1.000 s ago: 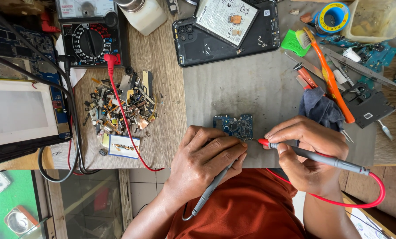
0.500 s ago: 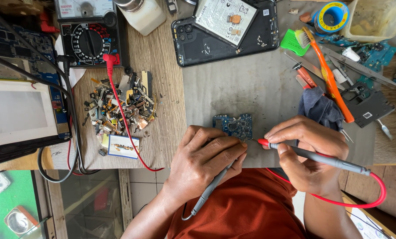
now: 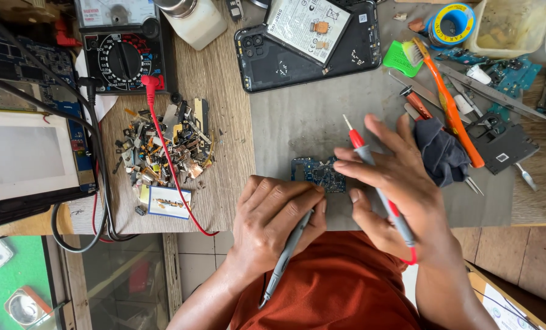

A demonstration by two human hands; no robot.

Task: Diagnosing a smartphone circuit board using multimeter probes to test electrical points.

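The left hand (image 3: 276, 223) is gripping a grey test probe (image 3: 287, 253) pencil-fashion, fingers clenched round the barrel, with the tip hidden under the knuckles where they are resting against the small blue circuit board (image 3: 319, 173). That board is lying flat on the grey mat (image 3: 303, 119), just beyond the left fingers and partly under the right ones. The right hand (image 3: 395, 189) is holding the red test probe (image 3: 377, 186) loosely, threaded between spread fingers and not pinched; its metal tip is pointing away from the board, up toward the back of the bench.

The likeliest trouble, as I judge it, is the red probe slipping or swinging in so slack a hold, its tip scraping across the board and bridging contacts. The board is not being clamped, so a nudge from either hand could be sliding it off its point.

Farther out, the red lead (image 3: 163, 153) is trailing across a heap of scrap metal parts (image 3: 163, 146) to the analog multimeter (image 3: 117, 58); a tug on it could be scattering them. Beyond lies an opened black phone back (image 3: 273, 61) with its battery (image 3: 306, 24), and an orange-handled brush (image 3: 450, 107) beside a dark cloth (image 3: 441, 153).
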